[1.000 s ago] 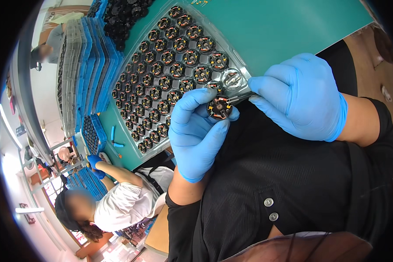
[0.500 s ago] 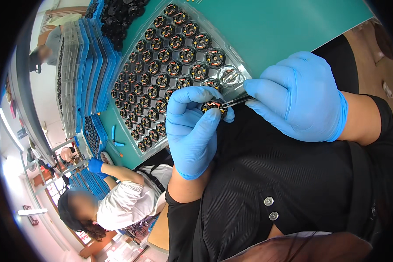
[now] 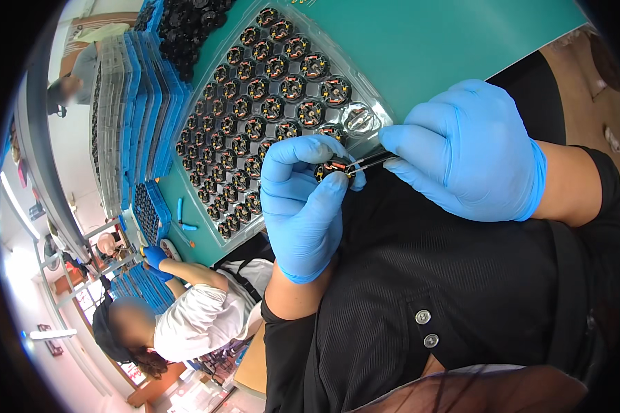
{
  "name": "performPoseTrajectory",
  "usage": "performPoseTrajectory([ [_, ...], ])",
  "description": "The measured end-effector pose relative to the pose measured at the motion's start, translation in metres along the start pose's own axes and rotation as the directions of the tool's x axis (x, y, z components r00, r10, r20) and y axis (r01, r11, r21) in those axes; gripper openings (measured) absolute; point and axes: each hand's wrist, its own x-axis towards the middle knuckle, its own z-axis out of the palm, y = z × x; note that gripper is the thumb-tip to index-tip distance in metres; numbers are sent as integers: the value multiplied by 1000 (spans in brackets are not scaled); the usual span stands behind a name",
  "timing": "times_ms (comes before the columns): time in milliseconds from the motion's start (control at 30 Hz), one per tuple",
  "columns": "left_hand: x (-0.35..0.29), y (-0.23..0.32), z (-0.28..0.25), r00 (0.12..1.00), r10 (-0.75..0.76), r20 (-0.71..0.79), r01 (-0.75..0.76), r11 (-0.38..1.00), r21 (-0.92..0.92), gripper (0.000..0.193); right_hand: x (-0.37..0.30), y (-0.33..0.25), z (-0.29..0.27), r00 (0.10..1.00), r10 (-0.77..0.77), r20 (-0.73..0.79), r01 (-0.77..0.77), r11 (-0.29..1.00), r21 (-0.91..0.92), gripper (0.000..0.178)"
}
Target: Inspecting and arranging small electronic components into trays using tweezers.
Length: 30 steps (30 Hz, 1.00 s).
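Gloved in light blue, my left hand [image 3: 301,206] pinches a small round black part [image 3: 331,167] between thumb and fingers. Orange-red and yellow bits show on its upper face. My right hand [image 3: 465,155], in the same kind of glove, grips dark tweezers [image 3: 373,161], and their pale tips touch or hover at the part's edge; I cannot tell which. Behind both hands, a clear plastic tray [image 3: 324,43] holds rows of similar round parts. One pocket [image 3: 359,120], at the tray corner near the right hand, has no part in it. My fingers hide some of the held part.
The tray lies on a green work surface [image 3: 455,41]. Tall stacked blue and clear trays [image 3: 134,103] stand left, beside a pile of black parts [image 3: 186,31]. Blue-handled pliers [image 3: 181,215] lie beyond the tray. A co-worker in a white shirt [image 3: 196,313] sits at lower left.
The held part has tilted slightly in my left fingers. My right hand and the tweezers have shifted a little to the left. The co-worker's gloved hands have moved slightly.
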Motion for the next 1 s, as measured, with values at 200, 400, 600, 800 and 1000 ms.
performPoseTrajectory([
  [200,1,1,-2,999,-20,27,21,1000,-23,34,0,0,-1,1000,3,11,-3,1000,-1,36],
  [400,1,2,-3,996,-86,28,89,987,-136,32,0,0,-2,1000,18,-6,-18,1000,17,34],
  [600,4,1,-6,991,-117,68,129,967,-219,30,0,-1,-2,1000,15,-4,-15,1000,16,35],
  [800,3,1,-6,991,-114,71,128,967,-220,30,1,-1,-2,1000,-5,-18,5,1000,2,36],
  [1000,2,0,-4,993,-111,41,116,979,-168,31,1,-2,-2,1000,0,13,0,1000,1,36],
])
